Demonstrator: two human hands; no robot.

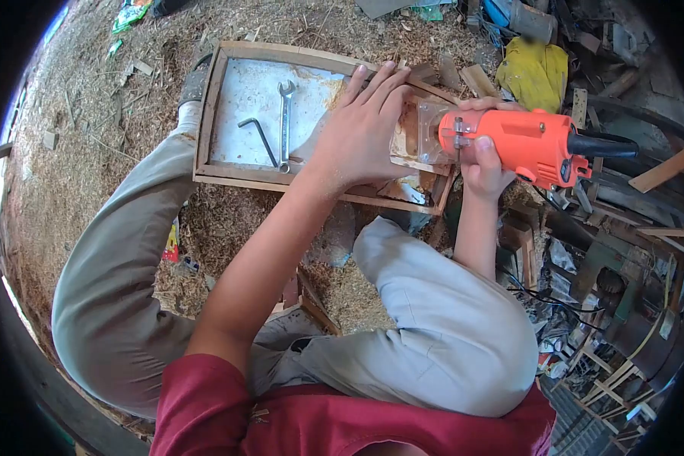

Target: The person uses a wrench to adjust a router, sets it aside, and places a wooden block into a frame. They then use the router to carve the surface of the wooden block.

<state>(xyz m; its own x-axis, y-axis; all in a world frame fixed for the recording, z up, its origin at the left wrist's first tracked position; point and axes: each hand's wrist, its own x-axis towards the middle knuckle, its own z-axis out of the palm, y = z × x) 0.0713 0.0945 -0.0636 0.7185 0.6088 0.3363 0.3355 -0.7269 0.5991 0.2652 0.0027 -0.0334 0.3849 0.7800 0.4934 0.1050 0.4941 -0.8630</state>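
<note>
My right hand (485,169) is wrapped round an orange trim router (520,144) with a clear plastic base (433,131). The router lies tilted over the right end of a wooden-framed tray (281,52), its black cord end pointing right. Over the tray's middle, my left hand (365,137) is spread, fingers stretched toward the far edge and thumb toward the router base. What lies under its palm is hidden. Left of that hand, a combination wrench (285,125) and a black hex key (259,141) rest on the tray's white, sawdust-marked bottom.
Wood shavings (99,106) cover the ground. My bent legs (448,319) flank the near side of the tray. A yellow bag or cloth (536,72) lies behind the router. Wood offcuts (665,167), cables and scrap are heaped along the right.
</note>
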